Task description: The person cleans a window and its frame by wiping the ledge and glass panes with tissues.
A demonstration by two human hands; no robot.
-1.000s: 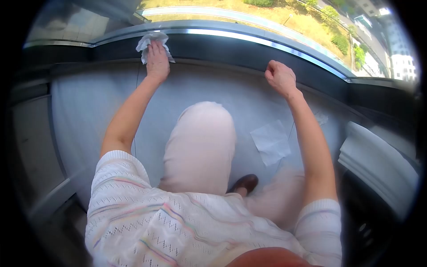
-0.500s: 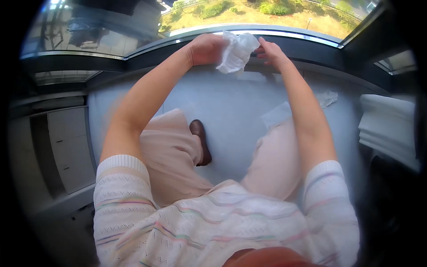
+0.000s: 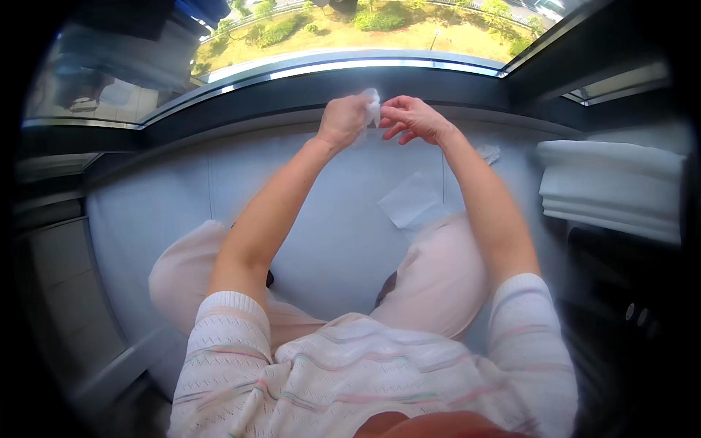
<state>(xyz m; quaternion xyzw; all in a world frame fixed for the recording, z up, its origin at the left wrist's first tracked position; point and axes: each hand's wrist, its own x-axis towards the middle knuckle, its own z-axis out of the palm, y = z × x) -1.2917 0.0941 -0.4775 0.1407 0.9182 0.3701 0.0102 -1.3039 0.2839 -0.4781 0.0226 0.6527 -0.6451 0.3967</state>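
In front of the dark window frame (image 3: 292, 99), your left hand (image 3: 343, 123) is clutching a crumpled white tissue (image 3: 373, 106) in a closed grip; your right hand (image 3: 413, 120) is bending its fingers loosely beside the tissue's edge, whether pinching it being unclear

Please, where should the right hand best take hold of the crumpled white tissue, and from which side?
Probably by the exposed edge of the white tissue, pinched lightly from the person's right. The left hand is closed on its left part, while the thin, crumpled remainder sticks out toward the right hand, whose fingertips are close to it.
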